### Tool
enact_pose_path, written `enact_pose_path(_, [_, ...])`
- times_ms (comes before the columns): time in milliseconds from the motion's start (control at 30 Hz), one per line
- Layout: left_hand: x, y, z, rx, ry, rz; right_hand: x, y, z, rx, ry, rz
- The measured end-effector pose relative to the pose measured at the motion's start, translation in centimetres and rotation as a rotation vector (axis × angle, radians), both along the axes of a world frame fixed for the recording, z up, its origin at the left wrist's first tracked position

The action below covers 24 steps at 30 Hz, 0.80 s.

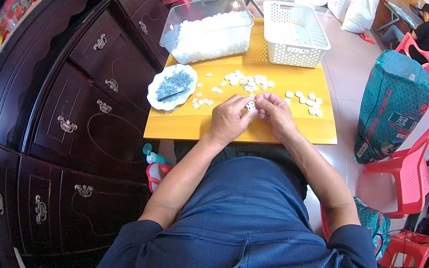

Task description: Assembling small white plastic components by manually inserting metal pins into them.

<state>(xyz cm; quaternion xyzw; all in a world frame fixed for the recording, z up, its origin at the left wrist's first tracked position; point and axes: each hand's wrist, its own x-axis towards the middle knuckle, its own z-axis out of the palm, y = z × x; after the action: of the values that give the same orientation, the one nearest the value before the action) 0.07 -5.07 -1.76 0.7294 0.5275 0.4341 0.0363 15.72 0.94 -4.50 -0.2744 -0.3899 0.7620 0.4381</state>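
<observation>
Over the front of the yellow wooden table, my left hand (229,116) is closed, pinching a small white piece with dark holes (250,106) between thumb and fingers. My right hand (278,116) meets it from the right, its thumb and fingers pressed together at the piece's edge. Whether it holds another small part is hidden by the fingers. Just beyond my hands lies a loose pile of small white pieces (249,82). More small round white pieces (311,101) lie to the right, and a few tiny ones (202,102) to the left.
A white scalloped plate (156,83) holds small bluish-clear parts and a dark stick. Behind stand a clear bin (170,30) of white pieces and a white perforated basket (294,56). A dark cabinet (89,89) borders the left; a teal bag (388,103) and pink chairs (403,174) stand right.
</observation>
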Motion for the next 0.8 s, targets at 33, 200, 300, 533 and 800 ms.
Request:
enact_pose_path(33, [-0.01,0.03,0.01,0.006,-0.011,-0.004,0.00,-0.01,-0.06,0.037,-0.027,-0.006])
enact_pose_path(200, [0.01,-0.03,0.45,0.006,-0.043,-0.025,0.14,0.09,-0.31,0.108,-0.014,0.009])
enact_pose_path(300, [-0.02,-0.08,0.64,-0.015,-0.080,-0.046,0.11,0.05,-0.26,0.114,-0.004,-0.001])
enact_pose_path(533, [-0.23,-0.13,0.71,-0.080,-0.122,-0.055,0.14,0.02,-0.16,0.175,-0.033,-0.005])
enact_pose_path(800, [-0.37,-0.17,0.34,-0.053,-0.043,-0.015,0.06,0.01,-0.25,0.226,-0.023,-0.009])
